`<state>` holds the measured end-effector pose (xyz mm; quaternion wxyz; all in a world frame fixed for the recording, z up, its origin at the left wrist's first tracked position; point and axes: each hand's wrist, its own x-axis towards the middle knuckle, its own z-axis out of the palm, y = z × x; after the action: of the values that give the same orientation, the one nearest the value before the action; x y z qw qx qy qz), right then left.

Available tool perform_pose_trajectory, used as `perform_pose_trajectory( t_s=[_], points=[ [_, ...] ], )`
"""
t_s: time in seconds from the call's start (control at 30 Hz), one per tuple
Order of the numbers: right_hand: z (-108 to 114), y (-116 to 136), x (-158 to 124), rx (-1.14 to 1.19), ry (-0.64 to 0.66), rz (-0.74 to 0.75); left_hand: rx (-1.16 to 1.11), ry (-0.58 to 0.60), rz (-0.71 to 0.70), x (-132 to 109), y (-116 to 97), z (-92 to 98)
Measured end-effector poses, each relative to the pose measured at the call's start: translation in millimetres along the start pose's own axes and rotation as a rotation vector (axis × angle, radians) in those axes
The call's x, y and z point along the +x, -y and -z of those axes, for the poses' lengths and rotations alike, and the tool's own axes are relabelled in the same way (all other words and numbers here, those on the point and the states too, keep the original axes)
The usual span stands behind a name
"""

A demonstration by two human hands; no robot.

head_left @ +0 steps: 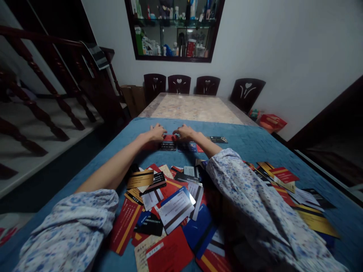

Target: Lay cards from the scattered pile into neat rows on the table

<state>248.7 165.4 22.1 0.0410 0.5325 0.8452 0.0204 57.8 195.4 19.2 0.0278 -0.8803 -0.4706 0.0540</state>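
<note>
Both my arms stretch far out over a blue cloth [249,141]. My left hand [157,132] and my right hand [185,132] meet over a short row of plastic cards [168,145], fingers curled down and touching a red card [169,138] between them. Whether either hand grips it is not clear. A dark card [218,139] lies alone to the right of that row. Close to me a big loose heap of red, blue, black and white cards [176,206] covers the cloth, partly under my floral sleeves.
Beyond the cloth the marble tabletop [195,107] shows, with several dark chairs [179,84] against the wall. A glass wall cabinet [172,28] holds bottles. A wooden stair rail [42,75] runs on the left. A red box [272,121] sits on the floor at the right.
</note>
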Motion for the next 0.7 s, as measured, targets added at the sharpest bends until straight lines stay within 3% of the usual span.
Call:
perform_pose_trajectory(
  t_s=[0.33,0.7],
  points=[
    [9.2,-22.6,-49.0,0.003,-0.110,0.002,-0.043,-0.254,-0.127,-15.8,-19.0,-1.6],
    [5.6,-28.3,-114.9,0.006,-0.141,0.009,-0.122,-0.326,-0.204,-41.1,-66.8,0.3]
  ],
)
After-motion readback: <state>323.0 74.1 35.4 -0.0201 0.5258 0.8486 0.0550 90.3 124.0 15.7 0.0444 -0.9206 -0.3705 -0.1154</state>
